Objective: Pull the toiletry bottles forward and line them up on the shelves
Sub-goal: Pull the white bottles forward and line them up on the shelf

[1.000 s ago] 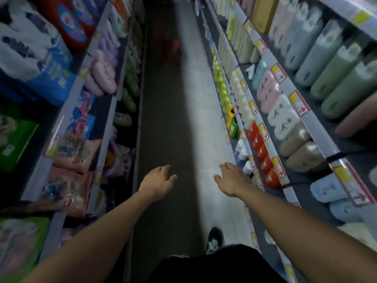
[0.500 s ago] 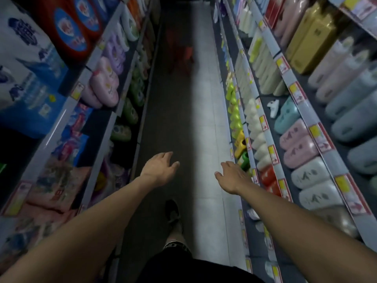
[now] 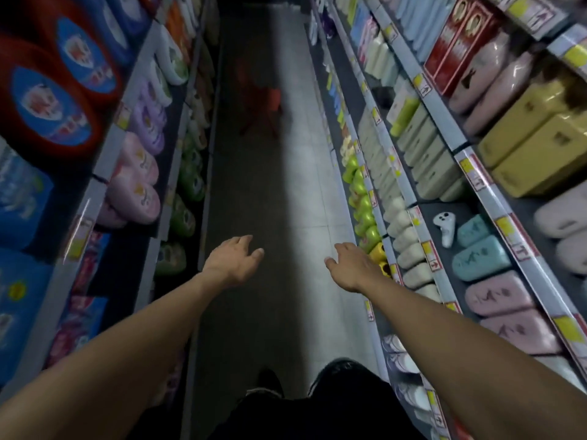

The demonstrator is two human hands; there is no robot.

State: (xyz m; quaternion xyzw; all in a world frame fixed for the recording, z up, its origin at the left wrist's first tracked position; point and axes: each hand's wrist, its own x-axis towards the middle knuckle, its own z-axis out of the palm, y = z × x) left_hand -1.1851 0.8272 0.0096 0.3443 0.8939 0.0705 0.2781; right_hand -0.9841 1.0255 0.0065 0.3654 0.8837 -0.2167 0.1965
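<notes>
I stand in a narrow shop aisle with both arms stretched forward over the floor. My left hand (image 3: 233, 261) hangs with relaxed fingers and holds nothing. My right hand (image 3: 352, 268) is also relaxed and empty, just left of the right-hand shelves. Those shelves carry rows of toiletry bottles: teal bottles (image 3: 479, 252), pink bottles (image 3: 498, 296), cream bottles (image 3: 413, 255), green bottles (image 3: 365, 214) and yellow bottles (image 3: 379, 252). Neither hand touches a bottle.
A white handheld controller (image 3: 444, 225) lies on the right shelf beside the teal bottles. Yellow boxes (image 3: 536, 154) and red boxes (image 3: 457, 42) sit higher up. The left shelves (image 3: 85, 217) hold detergent packs and pink pouches (image 3: 136, 185). A red stool (image 3: 263, 103) stands far down the aisle.
I have walked forward along the aisle, so the shelves slid back past me. The teal and pink bottles and the controller are now closer. Both hands stay open and empty.
</notes>
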